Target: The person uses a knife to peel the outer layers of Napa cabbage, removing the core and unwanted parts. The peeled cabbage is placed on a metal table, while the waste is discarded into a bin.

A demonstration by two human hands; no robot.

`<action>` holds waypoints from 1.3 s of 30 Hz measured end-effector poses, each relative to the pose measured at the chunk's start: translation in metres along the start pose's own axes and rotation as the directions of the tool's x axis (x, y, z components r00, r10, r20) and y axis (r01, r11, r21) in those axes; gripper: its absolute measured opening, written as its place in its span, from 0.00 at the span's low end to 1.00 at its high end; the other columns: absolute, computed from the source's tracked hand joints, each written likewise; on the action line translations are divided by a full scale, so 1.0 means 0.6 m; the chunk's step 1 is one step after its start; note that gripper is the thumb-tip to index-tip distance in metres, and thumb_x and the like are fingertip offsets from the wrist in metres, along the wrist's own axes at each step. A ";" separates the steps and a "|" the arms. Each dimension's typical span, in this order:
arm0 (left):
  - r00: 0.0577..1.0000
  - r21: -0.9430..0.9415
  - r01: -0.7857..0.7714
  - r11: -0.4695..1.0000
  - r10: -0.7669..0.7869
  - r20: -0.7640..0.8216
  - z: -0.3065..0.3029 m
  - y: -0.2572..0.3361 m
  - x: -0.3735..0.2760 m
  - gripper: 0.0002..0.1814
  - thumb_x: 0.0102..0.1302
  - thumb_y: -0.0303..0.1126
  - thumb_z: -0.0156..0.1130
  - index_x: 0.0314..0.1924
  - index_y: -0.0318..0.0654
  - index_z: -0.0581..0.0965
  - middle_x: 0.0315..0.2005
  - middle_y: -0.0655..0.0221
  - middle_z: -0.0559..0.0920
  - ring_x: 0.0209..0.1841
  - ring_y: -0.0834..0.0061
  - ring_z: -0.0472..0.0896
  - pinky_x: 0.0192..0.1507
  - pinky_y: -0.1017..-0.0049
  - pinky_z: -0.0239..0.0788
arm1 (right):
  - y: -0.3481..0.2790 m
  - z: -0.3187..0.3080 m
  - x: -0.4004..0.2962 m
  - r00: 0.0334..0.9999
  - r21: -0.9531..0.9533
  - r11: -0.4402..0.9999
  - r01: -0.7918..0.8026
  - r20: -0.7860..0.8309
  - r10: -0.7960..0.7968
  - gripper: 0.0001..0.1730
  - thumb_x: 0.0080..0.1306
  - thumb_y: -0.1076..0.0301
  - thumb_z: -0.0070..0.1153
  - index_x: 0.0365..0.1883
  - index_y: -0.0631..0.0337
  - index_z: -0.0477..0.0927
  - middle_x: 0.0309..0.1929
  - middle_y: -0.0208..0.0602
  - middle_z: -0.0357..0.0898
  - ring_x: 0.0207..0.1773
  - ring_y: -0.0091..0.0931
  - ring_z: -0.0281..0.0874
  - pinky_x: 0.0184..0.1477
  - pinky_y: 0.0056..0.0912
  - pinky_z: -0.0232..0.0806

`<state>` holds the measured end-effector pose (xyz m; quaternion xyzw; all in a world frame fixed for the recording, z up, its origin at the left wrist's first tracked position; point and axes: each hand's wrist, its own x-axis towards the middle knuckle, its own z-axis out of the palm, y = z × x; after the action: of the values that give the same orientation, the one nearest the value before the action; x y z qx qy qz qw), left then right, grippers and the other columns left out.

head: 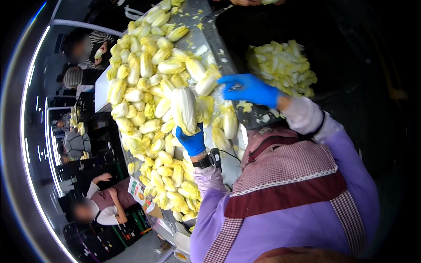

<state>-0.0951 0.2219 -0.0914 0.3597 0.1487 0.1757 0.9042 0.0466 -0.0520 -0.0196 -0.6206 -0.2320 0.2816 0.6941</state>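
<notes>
My left hand [191, 140], in a blue glove with a dark band at the wrist, holds a pale napa cabbage heart [184, 107] by its yellow leafy end. The cabbage's white ribs face the camera. My right hand [245, 89], also blue-gloved, is held apart from it with fingers spread and curved and nothing visible in them. Its fingertips are near another trimmed cabbage [206, 83] on the heap. A large heap of small yellow-white cabbages [149, 126] covers much of the metal table [194, 31]. Loose leaves [279, 67] are piled in a dark container beside my right hand.
The dark container's grey rim [227, 64] bears leaf scraps. Another person's hand [243, 2] shows at the top edge. Across the table stand a person with folded arms [113, 200] and several other people, near stacked dark crates [95, 240]. A printed box [136, 189] lies beside the heap.
</notes>
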 end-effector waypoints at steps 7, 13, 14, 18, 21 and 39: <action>0.969 0.091 0.238 0.967 -0.243 0.048 0.007 -0.044 -0.063 0.33 0.70 0.48 0.55 0.70 0.41 0.64 0.65 0.63 0.72 0.67 0.63 0.68 0.69 0.60 0.58 | 0.057 0.072 0.090 0.985 0.225 0.960 -0.166 0.083 0.150 0.36 0.57 0.50 0.74 0.58 0.62 0.78 0.38 0.33 0.81 0.29 0.20 0.71 0.32 0.24 0.67; 0.984 0.912 -0.136 0.387 -0.057 0.170 0.076 0.032 -0.076 0.45 0.57 0.36 0.73 0.72 0.34 0.63 0.60 0.59 0.77 0.62 0.65 0.74 0.63 0.69 0.64 | 0.072 0.099 0.079 0.992 -0.015 0.993 -0.121 -0.043 0.120 0.35 0.54 0.47 0.75 0.50 0.65 0.82 0.38 0.36 0.83 0.36 0.24 0.79 0.41 0.25 0.72; 0.973 0.931 -0.227 0.286 0.019 0.232 0.102 0.037 -0.082 0.50 0.52 0.36 0.77 0.73 0.35 0.61 0.60 0.58 0.77 0.60 0.66 0.75 0.62 0.68 0.66 | 0.063 0.102 0.074 0.998 -0.145 0.989 -0.040 -0.044 0.034 0.36 0.53 0.47 0.75 0.51 0.65 0.82 0.39 0.38 0.84 0.39 0.25 0.80 0.44 0.26 0.73; 0.960 0.908 -0.272 0.320 0.157 0.232 0.175 -0.016 -0.065 0.52 0.48 0.34 0.81 0.70 0.33 0.62 0.58 0.59 0.75 0.56 0.69 0.77 0.58 0.68 0.71 | -0.001 0.095 0.032 1.000 -0.010 1.000 0.022 -0.021 -0.022 0.32 0.56 0.52 0.73 0.54 0.64 0.81 0.45 0.42 0.84 0.47 0.27 0.81 0.51 0.29 0.73; 0.984 0.678 -0.152 0.719 0.047 0.170 0.204 -0.039 -0.055 0.45 0.49 0.33 0.80 0.65 0.33 0.66 0.54 0.60 0.77 0.54 0.67 0.78 0.57 0.67 0.71 | -0.013 0.037 0.007 0.990 0.006 0.992 0.127 -0.055 -0.127 0.25 0.61 0.58 0.70 0.53 0.63 0.82 0.38 0.36 0.85 0.39 0.25 0.82 0.43 0.28 0.75; 0.863 0.824 -0.293 0.485 -0.236 0.446 0.315 -0.149 -0.067 0.39 0.42 0.34 0.80 0.56 0.29 0.74 0.47 0.60 0.82 0.47 0.69 0.82 0.53 0.67 0.75 | -0.093 -0.130 -0.195 0.958 -0.942 0.326 0.080 -0.019 -0.287 0.12 0.54 0.67 0.60 0.37 0.54 0.84 0.29 0.36 0.83 0.30 0.39 0.82 0.32 0.39 0.73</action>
<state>-0.0378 0.0311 -0.0168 0.8024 -0.0309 -0.0091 0.5959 0.0188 -0.1925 0.0296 -0.8967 -0.3551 -0.0396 0.2613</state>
